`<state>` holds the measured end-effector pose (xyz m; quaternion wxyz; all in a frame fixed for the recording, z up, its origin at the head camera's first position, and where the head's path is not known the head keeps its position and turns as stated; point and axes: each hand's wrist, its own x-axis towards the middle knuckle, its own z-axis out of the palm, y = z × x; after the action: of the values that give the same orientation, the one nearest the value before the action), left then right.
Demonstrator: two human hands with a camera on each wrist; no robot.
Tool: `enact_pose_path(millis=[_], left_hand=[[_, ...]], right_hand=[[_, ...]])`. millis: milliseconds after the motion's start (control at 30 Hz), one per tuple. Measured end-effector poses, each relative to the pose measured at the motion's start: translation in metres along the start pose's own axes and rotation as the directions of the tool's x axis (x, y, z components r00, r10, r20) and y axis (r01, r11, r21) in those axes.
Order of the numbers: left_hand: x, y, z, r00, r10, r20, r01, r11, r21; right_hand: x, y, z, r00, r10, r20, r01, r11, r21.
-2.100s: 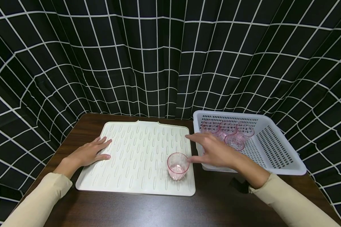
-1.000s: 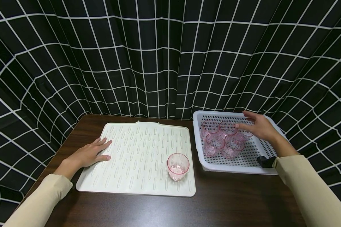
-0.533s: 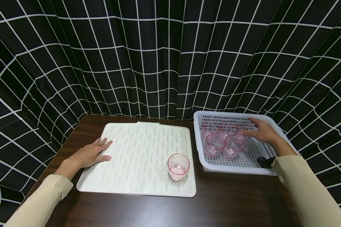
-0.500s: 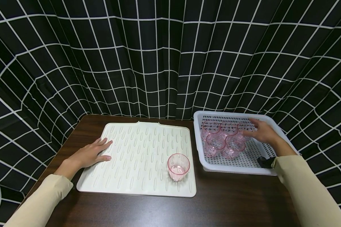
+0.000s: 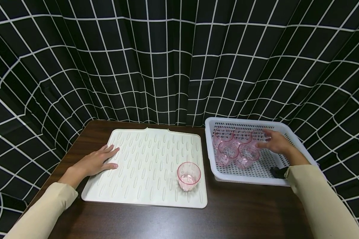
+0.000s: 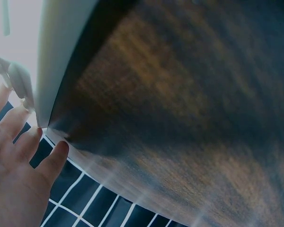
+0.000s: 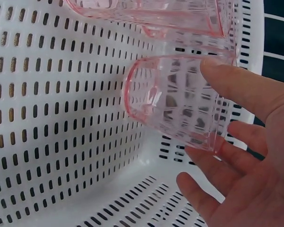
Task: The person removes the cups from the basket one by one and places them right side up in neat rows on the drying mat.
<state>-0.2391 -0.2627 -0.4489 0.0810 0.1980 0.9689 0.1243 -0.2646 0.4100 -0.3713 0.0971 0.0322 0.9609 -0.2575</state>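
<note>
My left hand (image 5: 95, 162) lies with its fingers spread on the left edge of a white ribbed drying mat (image 5: 143, 169); the left wrist view catches its fingers (image 6: 54, 161) by that edge. One clear pink tumbler (image 5: 188, 177) stands upright at the mat's right side. Over a white perforated basket (image 5: 240, 120), my right hand (image 5: 276, 142) holds the back-right tumbler (image 7: 170, 99) near its rim. In the right wrist view the thumb (image 7: 236, 85) lies along one side of that glass and the fingers on the opposite side.
Several other pink tumblers (image 5: 246, 156) stand close together in the basket, left of and in front of the held one. Basket and mat sit side by side on a dark wooden table (image 5: 155, 219). A black curtain with white grid lines (image 5: 167, 66) hangs behind.
My right hand has gone from beside the mat's tumbler to the back-right tumbler in the basket, then lowered and drawn its fingers in around it. My left hand stays put.
</note>
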Motion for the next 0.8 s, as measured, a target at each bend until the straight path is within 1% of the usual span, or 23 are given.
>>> enact_pose_path(millis=[100,200,367,533,700,800], left_hand=[[0.0,0.002,-0.001,1.0,0.0,0.001,0.0,1.0,-0.003],[0.0,0.002,-0.002,1.0,-0.001,0.004,0.001,1.0,-0.006],[-0.001,0.001,-0.001,1.0,-0.001,0.007,0.001,1.0,-0.008],[-0.001,0.002,-0.001,1.0,0.003,0.002,-0.003,1.0,-0.008],[-0.002,0.004,-0.003,1.0,0.007,-0.003,-0.007,1.0,-0.009],[-0.002,0.004,-0.004,1.0,0.012,-0.005,-0.012,1.0,-0.007]], right_hand=[[0.0,0.001,-0.001,1.0,-0.005,-0.01,0.006,1.0,0.008],[-0.001,0.001,-0.004,0.999,0.015,-0.041,-0.014,1.0,0.021],[-0.01,-0.009,-0.012,0.991,0.042,-0.124,-0.039,0.999,0.033],[-0.018,-0.018,-0.019,0.973,0.036,-0.228,-0.042,0.999,-0.024],[-0.024,-0.026,-0.024,0.949,0.017,-0.314,-0.029,0.999,-0.033],[-0.027,-0.031,-0.026,0.934,0.021,-0.357,-0.032,0.999,-0.025]])
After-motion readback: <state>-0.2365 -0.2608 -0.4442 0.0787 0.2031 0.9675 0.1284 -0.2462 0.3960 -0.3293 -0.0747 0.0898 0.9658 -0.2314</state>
